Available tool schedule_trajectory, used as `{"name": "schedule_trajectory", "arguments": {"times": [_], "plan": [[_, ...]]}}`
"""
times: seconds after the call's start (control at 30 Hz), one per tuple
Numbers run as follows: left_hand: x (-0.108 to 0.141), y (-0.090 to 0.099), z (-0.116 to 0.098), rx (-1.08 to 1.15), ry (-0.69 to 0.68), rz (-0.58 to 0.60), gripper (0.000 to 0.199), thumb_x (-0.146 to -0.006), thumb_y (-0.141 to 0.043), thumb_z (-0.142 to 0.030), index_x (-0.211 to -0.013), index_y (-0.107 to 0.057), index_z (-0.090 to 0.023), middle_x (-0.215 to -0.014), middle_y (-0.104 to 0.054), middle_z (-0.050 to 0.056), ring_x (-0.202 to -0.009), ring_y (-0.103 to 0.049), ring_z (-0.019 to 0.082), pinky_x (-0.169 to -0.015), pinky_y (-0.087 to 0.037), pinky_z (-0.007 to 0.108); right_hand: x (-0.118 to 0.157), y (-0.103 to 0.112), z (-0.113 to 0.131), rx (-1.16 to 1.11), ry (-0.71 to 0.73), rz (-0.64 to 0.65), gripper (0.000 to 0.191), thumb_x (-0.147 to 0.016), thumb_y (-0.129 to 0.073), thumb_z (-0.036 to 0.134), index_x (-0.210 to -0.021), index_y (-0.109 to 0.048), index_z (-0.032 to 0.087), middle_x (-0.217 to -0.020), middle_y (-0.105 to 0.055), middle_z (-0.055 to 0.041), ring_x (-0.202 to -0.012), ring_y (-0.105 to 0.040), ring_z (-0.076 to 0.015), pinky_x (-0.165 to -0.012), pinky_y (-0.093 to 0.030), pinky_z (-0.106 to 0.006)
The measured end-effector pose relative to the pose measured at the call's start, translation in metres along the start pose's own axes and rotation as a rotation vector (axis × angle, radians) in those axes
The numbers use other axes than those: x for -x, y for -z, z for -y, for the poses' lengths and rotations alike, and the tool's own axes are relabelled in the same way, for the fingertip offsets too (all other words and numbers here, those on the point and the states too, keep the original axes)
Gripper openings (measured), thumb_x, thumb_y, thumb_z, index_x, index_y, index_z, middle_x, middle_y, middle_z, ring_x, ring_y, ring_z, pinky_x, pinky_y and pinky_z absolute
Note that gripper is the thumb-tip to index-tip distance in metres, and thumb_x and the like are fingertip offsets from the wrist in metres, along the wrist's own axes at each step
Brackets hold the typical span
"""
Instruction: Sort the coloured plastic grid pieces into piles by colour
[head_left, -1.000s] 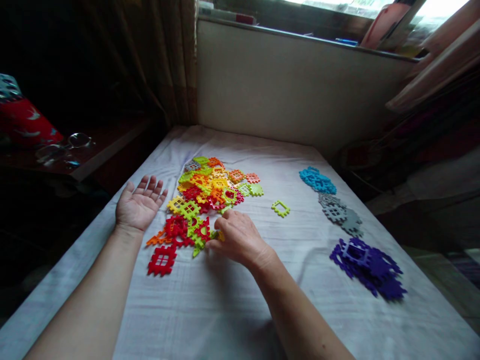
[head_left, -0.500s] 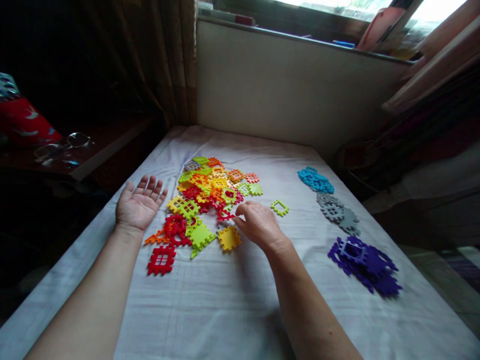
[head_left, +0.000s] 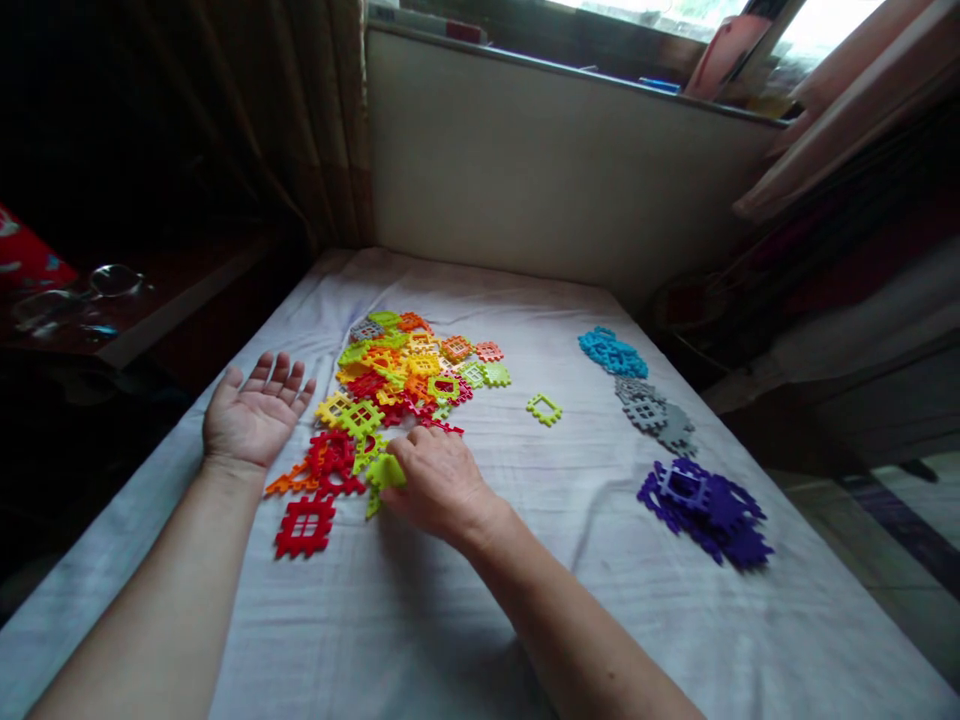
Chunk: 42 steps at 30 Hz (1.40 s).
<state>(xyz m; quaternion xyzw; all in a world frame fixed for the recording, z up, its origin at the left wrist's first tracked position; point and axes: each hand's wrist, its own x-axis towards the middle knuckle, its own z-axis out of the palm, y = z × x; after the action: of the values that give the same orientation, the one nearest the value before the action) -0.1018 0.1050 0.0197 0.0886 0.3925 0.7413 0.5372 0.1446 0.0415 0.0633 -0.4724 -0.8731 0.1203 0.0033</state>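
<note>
My left hand (head_left: pixel 255 410) lies palm up on the sheet, fingers apart and holding nothing, left of a mixed pile of toothed plastic pieces (head_left: pixel 420 365). At the pile's near edge, my right hand (head_left: pixel 435 478) has its fingers pressed together on a lime green piece (head_left: pixel 386 472), which looks slightly tilted. A red window-shaped piece (head_left: pixel 305 526) lies in front. One green frame piece (head_left: pixel 544 409) rests alone to the right of the pile. The yellow square piece is hidden, probably behind my right hand.
On the right lie a blue pile (head_left: pixel 613 352), a grey pile (head_left: pixel 654 413) and a purple pile (head_left: pixel 706 510). Glasses (head_left: pixel 116 281) rest on a dark side table (head_left: pixel 150 318) at the left. A wall (head_left: pixel 487 160) stands beyond the bed.
My right hand has moved left and nearer, from beside the red pieces to the lime green piece, and closed on it. My left hand stays open. The view has turned slightly right.
</note>
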Motion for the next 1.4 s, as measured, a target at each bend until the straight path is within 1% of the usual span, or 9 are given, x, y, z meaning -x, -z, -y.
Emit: {"name": "schedule_trajectory", "arguments": {"times": [0.1,0.23,0.4,0.57,0.83,1.03,1.1,1.27,1.4], "plan": [[0.000,0.000,0.000,-0.003,-0.005,-0.002,0.033,-0.096,-0.039,-0.044,-0.090,-0.065,-0.024,-0.095,-0.074,0.004,-0.099,-0.070,0.019,-0.088,-0.057,0.040,0.006,0.021,-0.028,-0.067,-0.051,0.052,0.036,-0.085,-0.064,0.035,-0.119,-0.066,0.023,-0.113,-0.070,-0.0088,-0.101,-0.065,-0.0219,-0.083,-0.048,-0.030],[0.000,-0.003,0.000,0.011,-0.003,-0.023,0.034,-0.097,-0.038,-0.043,-0.091,-0.065,-0.022,-0.093,-0.074,0.005,-0.097,-0.070,0.020,-0.089,-0.057,0.042,0.016,0.036,-0.087,-0.158,-0.284,-0.054,0.037,-0.084,-0.066,0.036,-0.119,-0.067,0.023,-0.115,-0.071,-0.0070,-0.104,-0.066,-0.0216,-0.089,-0.047,-0.029],[0.002,-0.007,0.000,0.025,-0.002,-0.040,0.034,-0.096,-0.038,-0.041,-0.091,-0.065,-0.020,-0.091,-0.073,0.005,-0.095,-0.070,0.020,-0.092,-0.056,0.043,0.032,0.027,-0.165,-0.122,-0.754,-0.192,0.046,-0.083,-0.067,0.038,-0.125,-0.066,0.019,-0.123,-0.070,-0.0122,-0.109,-0.066,-0.0254,-0.091,-0.048,-0.032],[0.004,-0.009,0.000,0.004,-0.013,-0.055,0.035,-0.096,-0.037,-0.041,-0.091,-0.065,-0.020,-0.091,-0.073,0.005,-0.096,-0.070,0.019,-0.094,-0.056,0.042,0.039,0.009,-0.193,-0.122,-0.864,-0.209,0.049,-0.080,-0.067,0.040,-0.125,-0.066,0.020,-0.116,-0.072,-0.0099,-0.106,-0.068,-0.0242,-0.087,-0.050,-0.030],[0.001,-0.007,0.001,0.009,-0.008,-0.035,0.035,-0.097,-0.037,-0.042,-0.091,-0.064,-0.020,-0.091,-0.073,0.004,-0.094,-0.070,0.019,-0.087,-0.058,0.041,0.027,0.032,-0.149,-0.085,-0.709,-0.249,0.035,-0.087,-0.062,0.036,-0.118,-0.072,0.023,-0.123,-0.069,-0.0105,-0.113,-0.064,-0.0253,-0.095,-0.047,-0.033],[0.000,-0.003,0.001,0.014,-0.010,-0.014,0.035,-0.096,-0.037,-0.043,-0.093,-0.064,-0.020,-0.093,-0.073,0.005,-0.096,-0.070,0.019,-0.088,-0.058,0.042,0.004,0.026,-0.061,-0.062,0.005,-0.023,0.024,-0.087,-0.065,0.031,-0.107,-0.075,0.024,-0.107,-0.073,-0.0070,-0.104,-0.063,-0.0215,-0.093,-0.046,-0.031],[0.000,-0.003,0.000,0.016,-0.007,-0.016,0.035,-0.096,-0.038,-0.043,-0.093,-0.064,-0.020,-0.094,-0.072,0.004,-0.096,-0.070,0.019,-0.090,-0.057,0.042,-0.001,0.015,-0.037,0.010,0.135,0.038,0.023,-0.085,-0.066,0.029,-0.104,-0.075,0.021,-0.105,-0.072,-0.0088,-0.103,-0.061,-0.0232,-0.091,-0.046,-0.033],[0.003,-0.006,0.000,0.001,-0.020,-0.025,0.032,-0.095,-0.039,-0.042,-0.092,-0.064,-0.021,-0.094,-0.072,0.004,-0.097,-0.069,0.019,-0.095,-0.055,0.044,-0.004,-0.008,-0.010,0.100,0.187,0.019,0.022,-0.091,-0.054,0.023,-0.100,-0.073,0.016,-0.104,-0.068,-0.0121,-0.104,-0.057,-0.0251,-0.089,-0.046,-0.036],[0.004,-0.006,0.000,-0.003,-0.019,-0.023,0.032,-0.095,-0.039,-0.041,-0.092,-0.063,-0.021,-0.094,-0.072,0.005,-0.097,-0.069,0.019,-0.098,-0.054,0.045,-0.003,0.001,-0.016,0.071,0.209,0.033,0.019,-0.089,-0.060,0.027,-0.099,-0.072,0.017,-0.106,-0.069,-0.0110,-0.103,-0.058,-0.0248,-0.088,-0.046,-0.036]]}}
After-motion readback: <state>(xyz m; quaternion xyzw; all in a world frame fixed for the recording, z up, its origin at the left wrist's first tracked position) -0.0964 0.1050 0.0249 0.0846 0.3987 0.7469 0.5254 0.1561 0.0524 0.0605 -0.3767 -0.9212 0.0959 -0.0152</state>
